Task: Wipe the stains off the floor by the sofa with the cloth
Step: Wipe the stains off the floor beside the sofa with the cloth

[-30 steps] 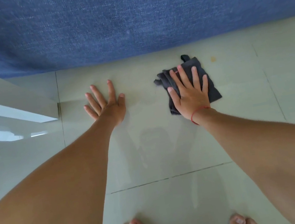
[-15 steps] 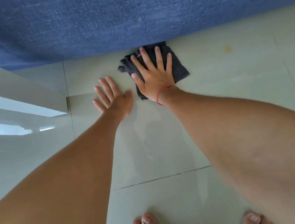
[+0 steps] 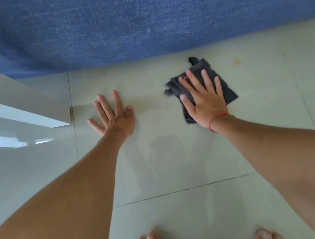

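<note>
cloth (image 3: 199, 84) back right, off sofa (image 3: 144, 12) edge | right hand (image 3: 204, 98) flat on it, ungripped; left hand (image 3: 113, 117) splayed, empty | stain (image 3: 236, 60) far-right; right hand nearer

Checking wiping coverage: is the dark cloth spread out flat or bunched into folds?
Bunched and folded. The cloth shows layered creases at its left edge, and a small tab sticks out toward the sofa, under the flat right hand.

Open floor (image 3: 180, 157) between sofa (image 3: 155, 14) (ahead) and white ledge (image 3: 14, 111) leftward
</note>
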